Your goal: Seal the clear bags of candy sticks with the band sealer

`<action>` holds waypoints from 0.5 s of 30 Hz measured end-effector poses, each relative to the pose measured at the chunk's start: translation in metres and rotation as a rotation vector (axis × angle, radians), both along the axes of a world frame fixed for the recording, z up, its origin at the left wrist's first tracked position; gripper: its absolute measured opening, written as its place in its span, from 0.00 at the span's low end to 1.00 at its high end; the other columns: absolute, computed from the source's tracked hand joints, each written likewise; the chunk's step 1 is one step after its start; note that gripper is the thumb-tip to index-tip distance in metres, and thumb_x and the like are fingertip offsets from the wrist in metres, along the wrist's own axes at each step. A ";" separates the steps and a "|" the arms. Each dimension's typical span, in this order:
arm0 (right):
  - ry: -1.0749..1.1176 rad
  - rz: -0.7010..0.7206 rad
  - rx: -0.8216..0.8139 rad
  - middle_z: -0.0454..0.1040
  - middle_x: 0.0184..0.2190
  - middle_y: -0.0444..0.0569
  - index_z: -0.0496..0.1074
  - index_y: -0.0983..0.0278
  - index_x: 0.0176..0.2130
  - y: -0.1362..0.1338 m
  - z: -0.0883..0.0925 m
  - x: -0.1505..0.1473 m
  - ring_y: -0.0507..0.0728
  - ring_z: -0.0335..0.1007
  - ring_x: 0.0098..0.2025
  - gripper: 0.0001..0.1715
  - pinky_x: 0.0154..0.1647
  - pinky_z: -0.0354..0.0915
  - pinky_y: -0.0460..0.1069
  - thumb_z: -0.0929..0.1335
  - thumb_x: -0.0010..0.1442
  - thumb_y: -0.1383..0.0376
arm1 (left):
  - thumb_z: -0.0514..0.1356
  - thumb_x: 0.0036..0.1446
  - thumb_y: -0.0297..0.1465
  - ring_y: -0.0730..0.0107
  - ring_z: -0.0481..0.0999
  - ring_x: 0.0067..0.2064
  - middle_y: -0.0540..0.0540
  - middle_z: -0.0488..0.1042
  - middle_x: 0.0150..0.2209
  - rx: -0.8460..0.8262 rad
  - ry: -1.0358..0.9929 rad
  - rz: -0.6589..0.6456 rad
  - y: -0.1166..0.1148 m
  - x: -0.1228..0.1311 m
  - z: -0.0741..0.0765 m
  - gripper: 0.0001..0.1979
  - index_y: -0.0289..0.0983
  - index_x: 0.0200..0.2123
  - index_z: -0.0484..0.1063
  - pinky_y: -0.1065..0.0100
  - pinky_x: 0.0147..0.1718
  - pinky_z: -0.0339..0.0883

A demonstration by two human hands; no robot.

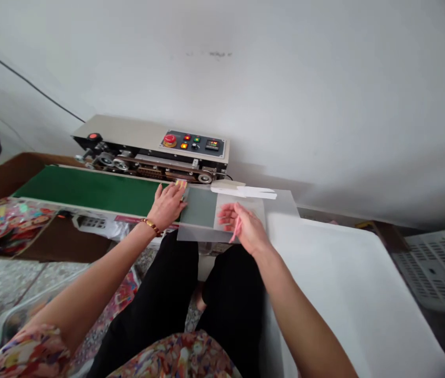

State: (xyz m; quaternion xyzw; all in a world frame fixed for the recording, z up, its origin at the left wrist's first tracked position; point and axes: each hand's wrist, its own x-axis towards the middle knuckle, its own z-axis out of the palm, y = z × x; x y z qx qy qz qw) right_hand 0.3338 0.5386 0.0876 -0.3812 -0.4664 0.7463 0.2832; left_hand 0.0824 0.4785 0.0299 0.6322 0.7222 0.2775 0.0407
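Note:
My left hand (166, 206) is at the right end of the green conveyor belt (88, 186), palm down. Its fingers are on a small colourful packet (181, 184), mostly covered by the hand, close to the band sealer (147, 152). My right hand (248, 224) hovers over a clear plastic sheet (199, 231), fingers curled and slightly blurred. A thin pink strip (237, 230) hangs from between its thumb and fingers. Behind this hand lie white paper-like strips (256, 192).
The sealer's control panel (193, 143) has lit buttons and a red knob. At left stands a cardboard box (53, 236) with colourful packets. A white table surface (325, 262) extends on the right, beside a white plastic crate (438, 268). The wall is close behind.

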 end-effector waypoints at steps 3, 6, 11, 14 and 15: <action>0.198 0.073 -0.117 0.80 0.43 0.52 0.76 0.60 0.39 -0.026 -0.002 -0.042 0.60 0.75 0.47 0.26 0.41 0.69 0.51 0.69 0.58 0.42 | 0.55 0.65 0.34 0.57 0.77 0.50 0.40 0.79 0.47 -0.037 -0.307 0.012 -0.057 0.020 0.015 0.13 0.37 0.47 0.76 0.55 0.57 0.68; 0.238 0.112 -0.085 0.80 0.45 0.52 0.77 0.60 0.38 -0.058 -0.010 -0.084 0.60 0.73 0.51 0.25 0.49 0.68 0.53 0.68 0.60 0.43 | 0.57 0.64 0.44 0.60 0.80 0.45 0.43 0.81 0.43 -0.117 -0.944 -0.019 -0.109 0.046 0.025 0.19 0.36 0.45 0.78 0.62 0.49 0.72; 0.059 0.237 0.112 0.80 0.44 0.51 0.78 0.61 0.41 -0.108 -0.027 -0.139 0.60 0.74 0.48 0.25 0.54 0.66 0.54 0.66 0.62 0.44 | 0.73 0.48 0.44 0.62 0.82 0.34 0.39 0.81 0.35 -0.130 -1.623 0.107 -0.165 0.047 0.020 0.23 0.30 0.38 0.78 0.65 0.41 0.75; -0.065 0.360 0.033 0.78 0.50 0.52 0.75 0.59 0.51 -0.130 -0.040 -0.154 0.61 0.74 0.51 0.27 0.48 0.69 0.53 0.67 0.60 0.44 | 0.73 0.50 0.34 0.63 0.81 0.29 0.37 0.80 0.32 -0.101 -1.826 0.226 -0.193 0.031 0.004 0.15 0.28 0.35 0.77 0.66 0.35 0.75; -0.104 0.375 0.007 0.76 0.53 0.52 0.73 0.58 0.52 -0.136 -0.044 -0.154 0.61 0.73 0.52 0.28 0.47 0.70 0.53 0.68 0.59 0.45 | 0.71 0.52 0.29 0.63 0.81 0.28 0.37 0.80 0.32 -0.066 -1.924 0.336 -0.204 0.023 -0.004 0.11 0.28 0.36 0.77 0.66 0.34 0.76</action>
